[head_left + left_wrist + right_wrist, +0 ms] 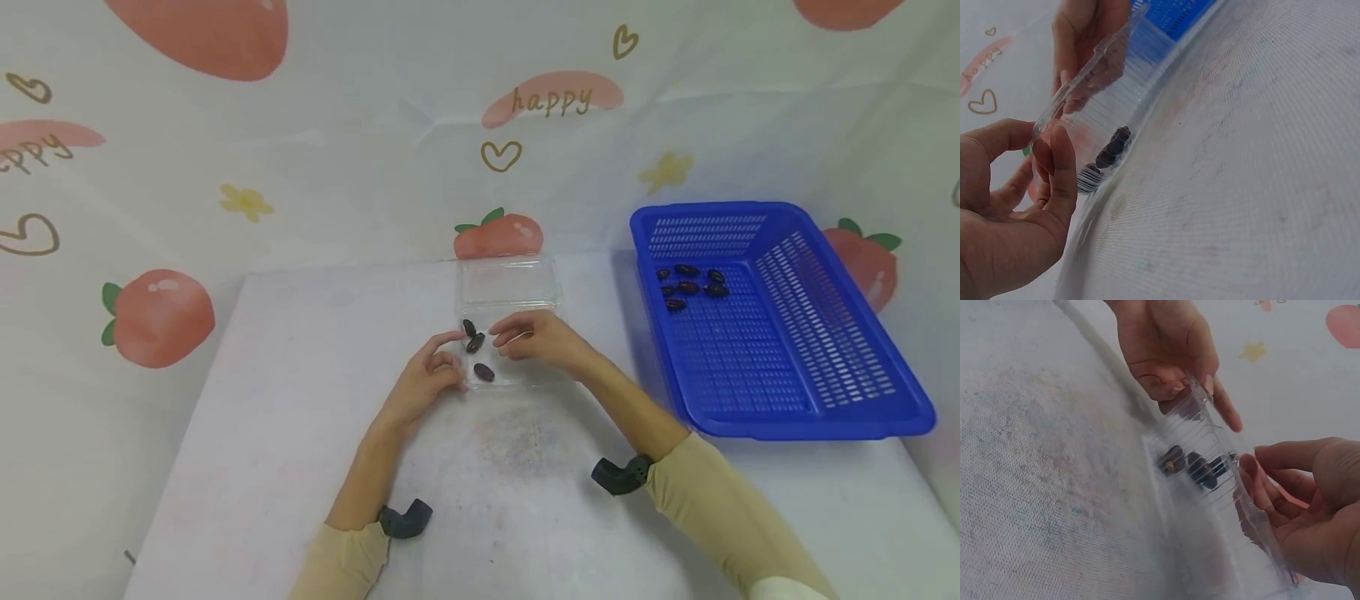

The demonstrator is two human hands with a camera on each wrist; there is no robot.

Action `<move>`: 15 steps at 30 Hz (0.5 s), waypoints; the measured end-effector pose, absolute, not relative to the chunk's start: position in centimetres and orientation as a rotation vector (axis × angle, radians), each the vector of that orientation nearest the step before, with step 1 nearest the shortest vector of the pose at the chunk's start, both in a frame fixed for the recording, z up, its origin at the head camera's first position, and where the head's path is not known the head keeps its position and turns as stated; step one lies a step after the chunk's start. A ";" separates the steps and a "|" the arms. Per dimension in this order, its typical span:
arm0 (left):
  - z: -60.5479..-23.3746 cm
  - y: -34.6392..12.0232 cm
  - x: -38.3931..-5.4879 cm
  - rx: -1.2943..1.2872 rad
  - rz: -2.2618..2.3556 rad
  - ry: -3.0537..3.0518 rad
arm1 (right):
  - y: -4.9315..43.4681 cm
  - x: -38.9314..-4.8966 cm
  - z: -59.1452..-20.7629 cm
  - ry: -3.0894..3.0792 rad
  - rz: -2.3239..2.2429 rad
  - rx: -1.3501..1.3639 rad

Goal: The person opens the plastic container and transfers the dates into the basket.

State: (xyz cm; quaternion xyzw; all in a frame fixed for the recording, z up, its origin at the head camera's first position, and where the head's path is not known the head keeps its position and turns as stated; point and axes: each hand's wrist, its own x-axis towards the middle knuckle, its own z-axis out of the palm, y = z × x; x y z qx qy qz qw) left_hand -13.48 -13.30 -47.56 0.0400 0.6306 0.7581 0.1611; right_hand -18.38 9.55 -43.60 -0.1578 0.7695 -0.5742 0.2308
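A clear plastic box (525, 375) lies on the table with its lid (510, 282) folded back behind it. Three dark, oval, date-like fruits (483, 372) show inside, toward the left side; through the ribbed wall they appear as dark shapes (1200, 469) in the right wrist view. My left hand (423, 383) holds the box's left edge, thumb and fingers on either side of the rim. My right hand (551, 342) hovers over the box's opening, fingers loosely bent beside the fruits, with nothing visible in them.
To the right stands a blue plastic basket (810, 427) with slotted walls. Several more dark fruits (687, 287) lie in its far left corner. Behind the white table (322, 333) hangs a printed cloth with fruit, hearts and lettering.
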 end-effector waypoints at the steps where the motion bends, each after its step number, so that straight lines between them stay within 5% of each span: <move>1: -47.5 -13.3 -13.5 0.112 2.164 1.803 | 9.4 -18.5 -43.7 2.119 -1.568 -0.437; 15: -46.5 -13.3 -13.2 0.123 2.124 1.792 | 7.8 -19.2 -45.1 2.184 -1.406 -0.505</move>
